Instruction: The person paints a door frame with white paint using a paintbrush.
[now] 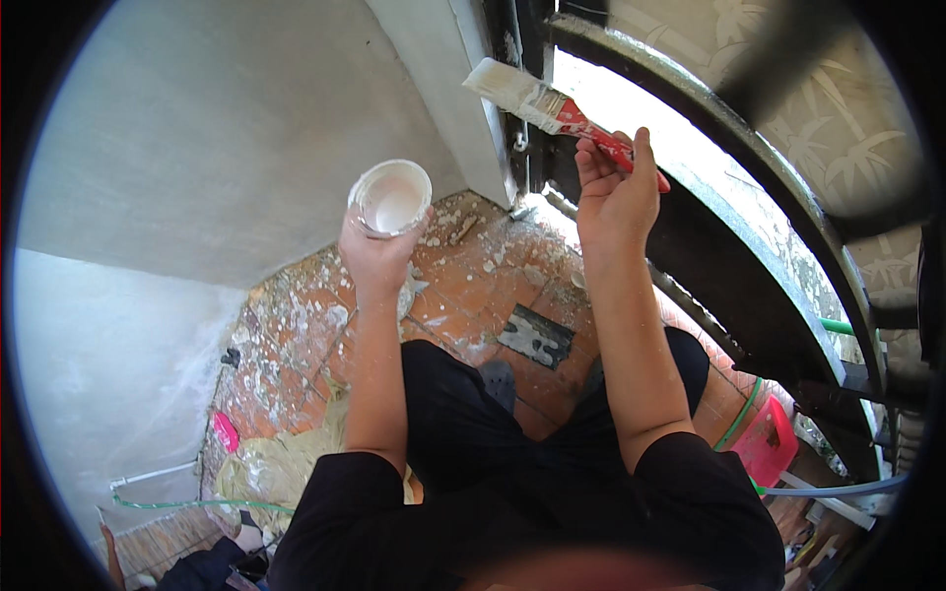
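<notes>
My left hand [374, 241] grips a white plastic cup [391, 197] with white liquid in it, held upright beside the grey wall. Out to the right, my right hand [618, 202] holds a paintbrush [589, 128] by its paint-spattered red handle. The brush's flat, white-coated bristles point up and left, in front of a white post [458, 108] and the edge of a dark metal gate [690, 256].
Grey walls [168, 128] meet a spattered tile floor [458, 256]. A dark plate [535, 335] lies near my knees, crumpled sheeting [266, 473] at lower left, a pink plastic item [759, 448] and hose [739, 414] at right. Part of another person [207, 566] shows at bottom left.
</notes>
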Tool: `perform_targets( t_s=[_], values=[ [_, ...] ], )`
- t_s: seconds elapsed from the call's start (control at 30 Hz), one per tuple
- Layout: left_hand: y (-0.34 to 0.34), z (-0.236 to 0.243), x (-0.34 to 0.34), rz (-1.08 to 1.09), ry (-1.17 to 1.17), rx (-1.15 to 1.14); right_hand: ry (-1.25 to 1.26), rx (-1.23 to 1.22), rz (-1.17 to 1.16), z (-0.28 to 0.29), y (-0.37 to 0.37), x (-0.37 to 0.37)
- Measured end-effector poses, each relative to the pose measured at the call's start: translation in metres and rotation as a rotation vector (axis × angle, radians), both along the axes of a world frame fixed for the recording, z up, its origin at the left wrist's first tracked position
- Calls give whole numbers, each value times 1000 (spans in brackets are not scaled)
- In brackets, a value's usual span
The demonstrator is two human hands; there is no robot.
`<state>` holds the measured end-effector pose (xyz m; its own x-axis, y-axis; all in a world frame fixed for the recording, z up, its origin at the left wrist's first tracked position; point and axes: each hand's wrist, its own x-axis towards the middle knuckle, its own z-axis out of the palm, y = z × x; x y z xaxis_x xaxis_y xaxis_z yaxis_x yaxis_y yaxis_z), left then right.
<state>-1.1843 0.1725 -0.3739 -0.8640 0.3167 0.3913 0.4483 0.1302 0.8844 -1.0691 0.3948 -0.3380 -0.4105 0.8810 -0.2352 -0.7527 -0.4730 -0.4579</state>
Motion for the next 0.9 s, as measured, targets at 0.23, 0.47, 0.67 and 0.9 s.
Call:
perform_targets(
  t_s=[0.23,0.47,0.67,0.9],
  values=[
    [-4,16,30,-218,-404,103,248,56,-25,9,-4,-26],
    [-22,-19,13,-190,-224,106,413,11,-23,44,-12,-54],
    [-29,-30,0,-170,-167,62,533,27,-8,71,-6,-77],
    [-24,-27,1,-183,-189,13,540,15,-38,70,-1,-92]
  ],
)
